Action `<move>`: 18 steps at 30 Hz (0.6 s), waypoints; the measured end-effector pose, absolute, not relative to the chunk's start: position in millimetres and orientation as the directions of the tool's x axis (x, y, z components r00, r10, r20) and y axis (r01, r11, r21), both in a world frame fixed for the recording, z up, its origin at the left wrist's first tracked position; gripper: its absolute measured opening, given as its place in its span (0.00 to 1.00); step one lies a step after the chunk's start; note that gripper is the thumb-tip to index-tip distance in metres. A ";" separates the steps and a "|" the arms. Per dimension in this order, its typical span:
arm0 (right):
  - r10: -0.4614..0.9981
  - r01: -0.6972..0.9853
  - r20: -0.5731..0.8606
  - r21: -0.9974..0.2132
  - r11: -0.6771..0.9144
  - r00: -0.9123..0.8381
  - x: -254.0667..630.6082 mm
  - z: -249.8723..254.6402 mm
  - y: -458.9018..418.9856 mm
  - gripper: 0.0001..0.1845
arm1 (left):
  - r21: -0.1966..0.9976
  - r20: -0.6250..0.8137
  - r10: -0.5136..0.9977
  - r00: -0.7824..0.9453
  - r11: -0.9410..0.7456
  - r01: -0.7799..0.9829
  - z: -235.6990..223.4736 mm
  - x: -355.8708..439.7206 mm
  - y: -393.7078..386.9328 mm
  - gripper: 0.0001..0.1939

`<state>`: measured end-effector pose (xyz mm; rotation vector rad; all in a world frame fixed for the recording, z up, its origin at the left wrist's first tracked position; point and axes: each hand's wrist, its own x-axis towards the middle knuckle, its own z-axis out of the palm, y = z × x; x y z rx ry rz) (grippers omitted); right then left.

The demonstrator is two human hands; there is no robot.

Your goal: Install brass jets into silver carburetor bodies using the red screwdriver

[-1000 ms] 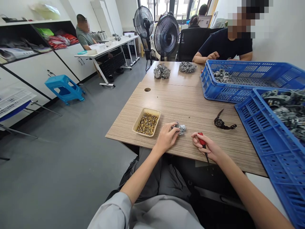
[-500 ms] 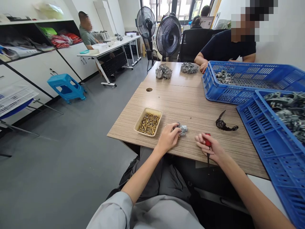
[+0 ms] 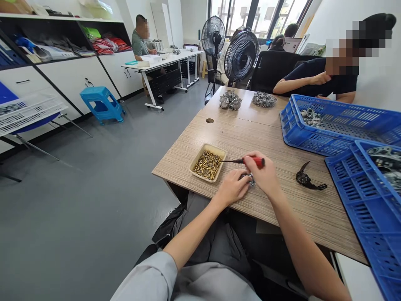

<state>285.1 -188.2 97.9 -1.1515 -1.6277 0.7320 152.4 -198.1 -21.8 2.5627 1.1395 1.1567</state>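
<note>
My left hand (image 3: 232, 188) rests on the wood-grain table (image 3: 291, 217) and grips a small silver metal part (image 3: 249, 180), partly hidden by my fingers. My right hand (image 3: 260, 171) holds a red-handled screwdriver (image 3: 255, 161) just above that part. Its thin shaft lies almost level and points left, its tip near the rim of a small beige tray (image 3: 213, 147). The tray holds several brass screws (image 3: 207, 165).
Two blue plastic crates (image 3: 363, 200) of metal parts fill the table's right side, and a black wristwatch (image 3: 305, 179) lies between them and my hands. Piles of metal parts (image 3: 230, 101) sit further along. A co-worker (image 3: 313, 79) sits at the far right.
My right hand has moved up and left, over toward my left hand. The screwdriver has swung from pointing down to lying nearly level. The view has turned slightly.
</note>
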 end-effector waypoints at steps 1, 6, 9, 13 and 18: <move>0.908 0.418 0.399 -0.809 0.412 -0.123 275.6 95.3 -183.5 0.20 | 0.366 0.592 0.676 0.439 -0.711 0.600 -24.7 153.1 -196.1 0.17; 0.888 0.491 0.388 -0.739 0.461 -0.249 247.9 80.9 -168.7 0.13 | 0.322 0.603 0.643 0.473 -0.738 0.593 -38.8 155.6 -187.7 0.26; 0.890 0.511 0.365 -0.729 0.456 -0.273 244.6 75.3 -166.4 0.13 | 0.318 0.616 0.639 0.461 -0.737 0.596 -42.1 155.9 -187.9 0.28; 0.893 0.516 0.349 -0.730 0.448 -0.283 245.5 75.0 -167.7 0.14 | 0.330 0.642 0.623 0.447 -0.750 0.573 -43.2 156.6 -187.8 0.31; 0.897 0.524 0.379 -0.729 0.441 -0.228 245.9 79.1 -168.1 0.15 | 0.310 0.600 0.629 0.495 -0.753 0.581 -45.5 158.5 -183.1 0.25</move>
